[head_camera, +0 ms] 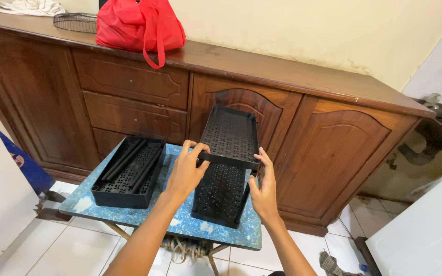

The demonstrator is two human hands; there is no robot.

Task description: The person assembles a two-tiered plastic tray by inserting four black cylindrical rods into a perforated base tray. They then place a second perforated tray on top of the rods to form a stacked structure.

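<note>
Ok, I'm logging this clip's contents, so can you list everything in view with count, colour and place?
upper shelf tray: 1, black, perforated, held above the lower tray
lower shelf tray: 1, black, on the table under the upper one
spare tray: 1, black, table's left side, rods lying in it
folding table: 1, blue patterned top, before the sideboard
sideboard: 1, dark brown wood, along the wall
bag: 1, red, on the sideboard
wire basket: 1, dark, left of the bag
cloth: 1, white, sideboard's far left
left hand: gripping the upper tray's near edge
right hand: at the tray's near right corner
</note>
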